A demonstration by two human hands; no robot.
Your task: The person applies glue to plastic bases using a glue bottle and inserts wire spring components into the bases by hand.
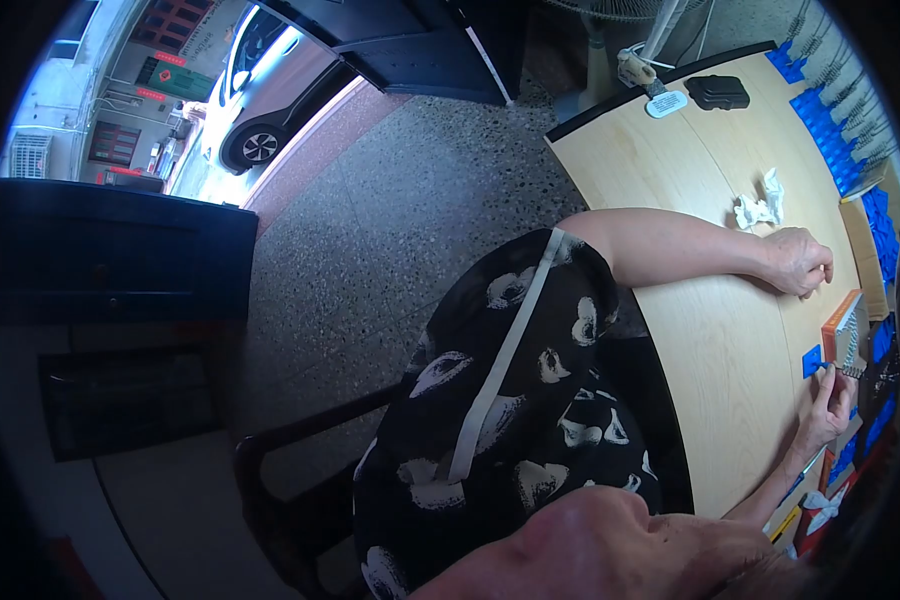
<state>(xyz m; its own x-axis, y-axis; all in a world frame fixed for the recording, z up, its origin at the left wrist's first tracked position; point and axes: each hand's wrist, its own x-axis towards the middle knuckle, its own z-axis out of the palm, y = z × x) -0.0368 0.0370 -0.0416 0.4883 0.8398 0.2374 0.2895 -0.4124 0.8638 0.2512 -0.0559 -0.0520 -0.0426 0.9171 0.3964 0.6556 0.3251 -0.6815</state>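
Observation:
My left hand [800, 262] rests on the pale wooden table with its fingers curled in. What they hold, if anything, is hidden. Farther along the table edge, my right hand [828, 408] pinches a small blue plastic piece [812, 361] between its fingertips. Just beyond those fingers stands an orange-edged box [842, 315], with a row of small metal coils along it. A crumpled white tissue [762, 205] lies on the table behind my left hand.
A black case [718, 92] and a white tag [667, 104] lie at the table's far end. Blue parts [828, 140] and metal springs line the table's edge. A fan stands beside the table. A car [270, 100] is visible through the doorway.

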